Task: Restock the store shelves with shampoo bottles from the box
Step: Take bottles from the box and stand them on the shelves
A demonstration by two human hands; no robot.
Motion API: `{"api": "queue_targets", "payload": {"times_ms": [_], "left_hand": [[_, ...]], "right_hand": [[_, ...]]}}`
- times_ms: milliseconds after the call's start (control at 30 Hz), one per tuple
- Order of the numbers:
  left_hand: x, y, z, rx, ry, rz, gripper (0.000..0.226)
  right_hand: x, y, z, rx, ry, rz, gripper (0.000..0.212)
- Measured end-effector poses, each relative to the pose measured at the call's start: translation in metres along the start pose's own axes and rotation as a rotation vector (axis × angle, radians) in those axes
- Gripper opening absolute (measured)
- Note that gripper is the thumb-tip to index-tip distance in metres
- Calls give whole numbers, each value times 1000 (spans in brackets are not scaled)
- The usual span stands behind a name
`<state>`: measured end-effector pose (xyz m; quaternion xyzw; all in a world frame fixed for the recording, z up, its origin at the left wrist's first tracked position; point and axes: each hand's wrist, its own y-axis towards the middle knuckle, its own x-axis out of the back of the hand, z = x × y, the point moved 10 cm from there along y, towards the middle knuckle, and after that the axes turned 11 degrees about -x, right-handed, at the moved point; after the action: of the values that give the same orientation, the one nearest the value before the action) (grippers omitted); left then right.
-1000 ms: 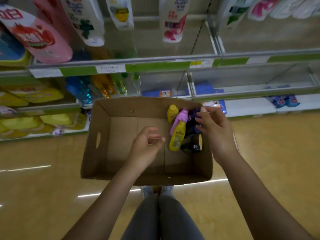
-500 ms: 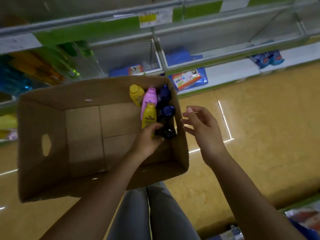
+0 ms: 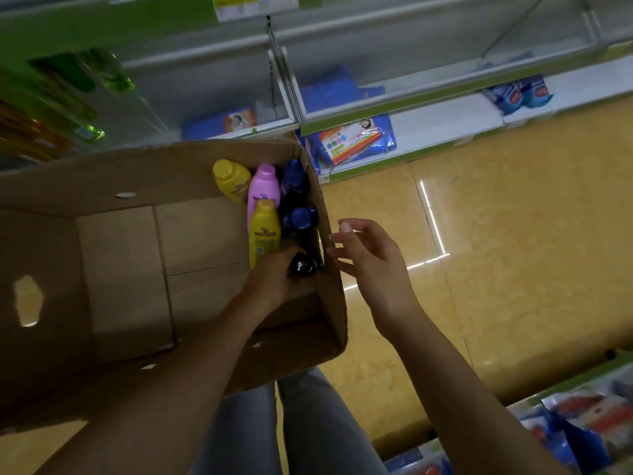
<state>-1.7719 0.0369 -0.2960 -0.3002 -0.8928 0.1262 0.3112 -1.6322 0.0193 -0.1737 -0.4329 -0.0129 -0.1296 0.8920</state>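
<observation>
- Your left hand point(image 3: 274, 279) is down in the box point(image 3: 120, 241), fingers curled on the near yellow bottle point(image 3: 263, 231); label print too blurred to read.
- Your right hand point(image 3: 368, 255) hangs relaxed, holding nothing, just outside the box wall.
- Pink bottle point(image 3: 263, 188), second yellow and dark blue bottles point(image 3: 297, 200) sit bunched in the box's right corner.
- Shelf tags point(image 3: 239, 5): unreadable.

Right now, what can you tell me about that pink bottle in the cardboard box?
The pink bottle looks like smooth plastic, with a rounded pink cap and a faint label too blurred to read. It lies in the far right part of the cardboard box, cap pointing toward the shelves. A yellow bottle lies on its left, dark blue bottles on its right, and another yellow bottle overlaps its lower end. Neither hand touches it.
</observation>
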Motion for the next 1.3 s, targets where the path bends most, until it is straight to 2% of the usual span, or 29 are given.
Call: {"api": "queue_targets", "payload": {"times_ms": [133, 267, 333, 500, 667, 833, 1000, 1100, 1200, 1300], "left_hand": [[18, -12, -4, 40, -199, -60, 52], [60, -41, -22, 74, -482, -105, 41], [92, -57, -39, 69, -546, -131, 37], [173, -92, -78, 65, -529, -190, 32], [235, -128, -114, 47, -523, -328, 33], [279, -164, -146, -5, -516, -405, 14], [312, -198, -165, -22, -476, -479, 25], [325, -216, -168, -27, -487, -562, 29], [326, -228, -168, -41, -643, -571, 42], [325, -238, -170, -123, -877, -540, 43]], "right_hand": [[-5, -2, 7, -1, -8, 2, 17], [-14, -12, 20, 18, -11, 25, 20], [-20, -19, 27, 35, -18, 47, 19], [-49, -51, 51, 132, -139, 126, 17], [-87, -95, 65, 129, -267, 310, 27], [-115, -143, 83, 176, -176, 501, 29], [-136, -179, 96, 222, -175, 626, 39], [-147, -198, 105, 227, -115, 689, 38], [-155, -214, 112, 215, -62, 755, 37], [-163, -230, 115, 186, -16, 845, 39]]}}
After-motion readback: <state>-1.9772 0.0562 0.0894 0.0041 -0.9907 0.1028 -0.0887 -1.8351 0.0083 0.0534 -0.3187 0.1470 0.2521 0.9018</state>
